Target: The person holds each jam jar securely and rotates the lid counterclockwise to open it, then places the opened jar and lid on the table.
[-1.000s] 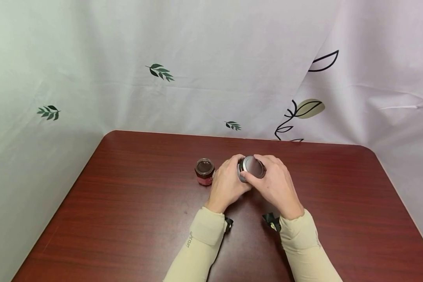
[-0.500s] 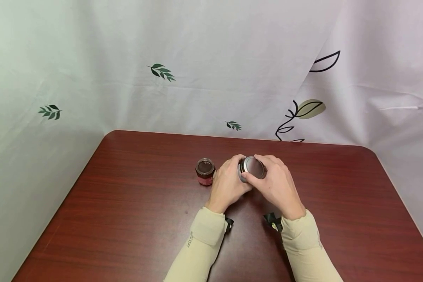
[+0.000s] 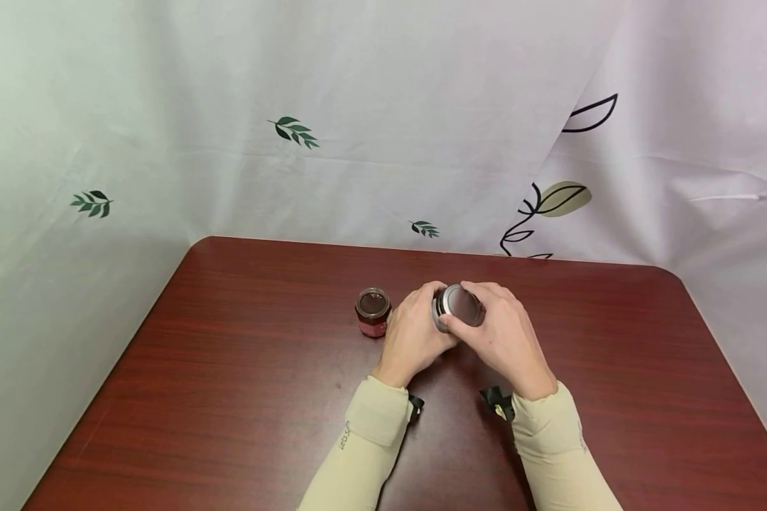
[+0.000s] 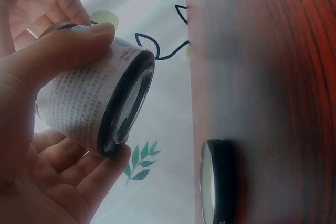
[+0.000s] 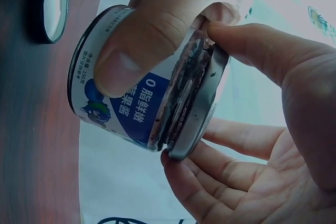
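My left hand (image 3: 415,332) grips a small glass jar (image 5: 144,106) with a white and blue blueberry label, its thumb across the label in the right wrist view. The fingers of my right hand (image 3: 506,332) curl round the rim of the silver metal lid (image 5: 200,106) at the jar's mouth. Between lid and label shows a dark-smeared glass neck. Seen from the left wrist, the jar (image 4: 84,95) is tilted, with its base toward the table. From above, the hands hide most of the jar, leaving the lid's flat top visible.
A second jar (image 3: 373,314) with a red label and dark top stands just left of my left hand. A loose dark-rimmed lid (image 4: 218,182) with a pale face lies on the reddish-brown table (image 3: 243,397). Behind the table hangs a white leaf-printed curtain (image 3: 358,184).
Both hands stay on the jar and its lid in almost the same place. The head view has shifted very slightly.
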`<action>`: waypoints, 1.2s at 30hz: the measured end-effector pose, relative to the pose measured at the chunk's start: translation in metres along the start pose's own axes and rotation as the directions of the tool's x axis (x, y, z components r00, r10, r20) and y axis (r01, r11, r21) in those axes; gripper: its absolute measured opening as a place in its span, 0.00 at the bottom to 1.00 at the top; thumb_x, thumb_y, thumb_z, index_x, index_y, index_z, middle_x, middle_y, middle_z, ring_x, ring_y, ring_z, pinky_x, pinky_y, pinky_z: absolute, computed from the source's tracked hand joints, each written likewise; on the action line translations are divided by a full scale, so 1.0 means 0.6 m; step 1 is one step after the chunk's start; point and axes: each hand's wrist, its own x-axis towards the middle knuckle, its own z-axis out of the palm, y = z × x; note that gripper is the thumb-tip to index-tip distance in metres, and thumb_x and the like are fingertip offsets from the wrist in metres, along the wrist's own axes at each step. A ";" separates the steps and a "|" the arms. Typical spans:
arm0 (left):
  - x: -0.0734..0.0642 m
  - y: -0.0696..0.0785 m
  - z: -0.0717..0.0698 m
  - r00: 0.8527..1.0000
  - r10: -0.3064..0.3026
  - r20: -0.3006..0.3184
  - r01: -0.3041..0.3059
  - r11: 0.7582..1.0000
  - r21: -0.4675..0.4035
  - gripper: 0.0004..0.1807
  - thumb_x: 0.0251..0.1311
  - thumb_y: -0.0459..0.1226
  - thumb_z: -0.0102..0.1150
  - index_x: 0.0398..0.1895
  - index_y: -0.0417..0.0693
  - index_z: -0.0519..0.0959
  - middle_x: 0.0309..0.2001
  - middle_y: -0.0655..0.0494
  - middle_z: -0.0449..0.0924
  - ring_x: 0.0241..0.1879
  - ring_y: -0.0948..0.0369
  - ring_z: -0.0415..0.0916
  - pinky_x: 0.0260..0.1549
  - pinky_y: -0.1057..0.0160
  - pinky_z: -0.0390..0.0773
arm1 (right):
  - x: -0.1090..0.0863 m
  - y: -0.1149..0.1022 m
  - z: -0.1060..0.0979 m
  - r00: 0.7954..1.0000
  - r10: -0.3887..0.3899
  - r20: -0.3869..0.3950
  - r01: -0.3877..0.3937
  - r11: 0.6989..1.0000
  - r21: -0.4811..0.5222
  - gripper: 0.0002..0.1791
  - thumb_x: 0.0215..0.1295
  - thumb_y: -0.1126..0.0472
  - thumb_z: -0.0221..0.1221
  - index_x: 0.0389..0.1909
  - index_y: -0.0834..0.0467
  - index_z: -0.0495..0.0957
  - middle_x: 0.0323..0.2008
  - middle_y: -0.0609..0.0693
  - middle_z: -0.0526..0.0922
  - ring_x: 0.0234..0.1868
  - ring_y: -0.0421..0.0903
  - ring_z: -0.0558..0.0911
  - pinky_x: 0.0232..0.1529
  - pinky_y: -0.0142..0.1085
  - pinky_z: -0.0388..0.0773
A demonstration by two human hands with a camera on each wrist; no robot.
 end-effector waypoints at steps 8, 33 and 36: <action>-0.001 -0.001 0.001 1.000 0.004 0.005 -0.004 1.000 -0.006 0.36 0.44 0.46 0.79 0.59 0.49 0.76 0.48 0.56 0.83 0.48 0.59 0.80 0.41 0.56 0.80 | -0.001 0.001 -0.002 1.000 -0.015 0.002 0.015 1.000 -0.003 0.34 0.55 0.50 0.73 0.58 0.66 0.79 0.53 0.59 0.82 0.55 0.56 0.79 0.55 0.51 0.75; 0.001 0.001 0.003 1.000 0.004 0.004 -0.004 1.000 0.006 0.37 0.41 0.44 0.79 0.59 0.50 0.76 0.48 0.56 0.83 0.48 0.59 0.80 0.41 0.54 0.80 | -0.001 0.004 -0.009 0.999 -0.026 0.034 0.026 1.000 -0.002 0.34 0.55 0.51 0.72 0.60 0.64 0.79 0.55 0.59 0.81 0.57 0.57 0.78 0.57 0.52 0.73; 0.001 0.000 0.004 1.000 0.008 0.001 -0.008 1.000 0.006 0.37 0.41 0.44 0.79 0.59 0.50 0.76 0.48 0.56 0.83 0.48 0.59 0.80 0.42 0.55 0.80 | -0.001 0.004 -0.009 0.999 -0.024 0.038 0.024 1.000 0.001 0.33 0.56 0.51 0.72 0.60 0.64 0.79 0.55 0.59 0.81 0.57 0.57 0.79 0.57 0.52 0.73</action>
